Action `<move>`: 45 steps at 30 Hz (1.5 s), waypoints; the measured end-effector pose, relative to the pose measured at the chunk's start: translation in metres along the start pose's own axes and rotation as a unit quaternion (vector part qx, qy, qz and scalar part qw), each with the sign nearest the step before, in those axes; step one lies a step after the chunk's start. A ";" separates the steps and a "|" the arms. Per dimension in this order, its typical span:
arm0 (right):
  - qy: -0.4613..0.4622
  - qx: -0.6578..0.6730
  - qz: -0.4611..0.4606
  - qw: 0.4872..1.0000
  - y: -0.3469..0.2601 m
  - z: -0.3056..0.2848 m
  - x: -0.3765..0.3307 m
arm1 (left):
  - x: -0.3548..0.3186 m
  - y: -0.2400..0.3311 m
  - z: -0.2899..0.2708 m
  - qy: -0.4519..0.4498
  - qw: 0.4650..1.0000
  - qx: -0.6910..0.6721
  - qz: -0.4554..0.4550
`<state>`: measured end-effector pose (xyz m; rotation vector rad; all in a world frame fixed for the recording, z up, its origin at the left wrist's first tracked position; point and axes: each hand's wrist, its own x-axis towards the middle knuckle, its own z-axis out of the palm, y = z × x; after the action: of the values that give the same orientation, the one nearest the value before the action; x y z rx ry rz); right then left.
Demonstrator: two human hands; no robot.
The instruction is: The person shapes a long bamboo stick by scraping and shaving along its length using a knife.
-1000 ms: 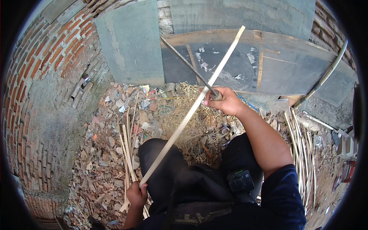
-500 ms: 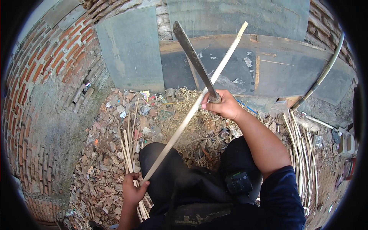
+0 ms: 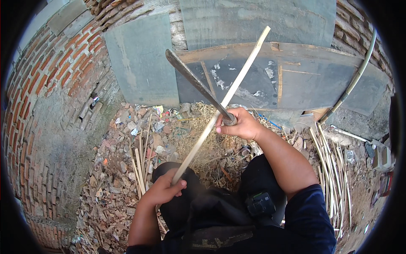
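Hands clenched around stick, knife.

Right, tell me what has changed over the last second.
The right hand swung the long knife up from low along the bamboo strip to stand across it. The left hand kept its grip on the strip's lower end; strip and rubble unchanged.

Curved red brick wall at left, grey concrete slabs ahead, rubble-strewn dirt ground, daylight.
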<state>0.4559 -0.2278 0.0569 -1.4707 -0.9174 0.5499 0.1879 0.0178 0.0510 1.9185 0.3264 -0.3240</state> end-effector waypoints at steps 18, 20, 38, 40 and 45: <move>-0.038 -0.511 0.009 0.858 -0.002 0.010 0.007 | 0.004 -0.006 0.039 0.247 0.948 0.198 0.041; -0.033 -0.522 -0.007 0.853 0.003 0.012 0.006 | 0.005 -0.008 0.046 0.295 0.926 0.226 0.071; -0.022 -0.490 0.096 0.866 0.004 0.018 0.017 | 0.012 -0.021 0.041 0.312 0.909 0.258 0.100; -0.055 -0.520 0.074 0.849 0.002 0.022 0.022 | 0.010 -0.018 0.040 0.308 0.907 0.270 0.094; 0.065 -0.440 0.143 0.884 0.022 -0.006 0.028 | 0.014 -0.019 0.044 0.309 0.905 0.274 0.106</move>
<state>0.4815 -0.2076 0.0414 -2.4645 -0.8861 0.2236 0.1910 -0.0155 0.0135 2.5670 0.4677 0.4004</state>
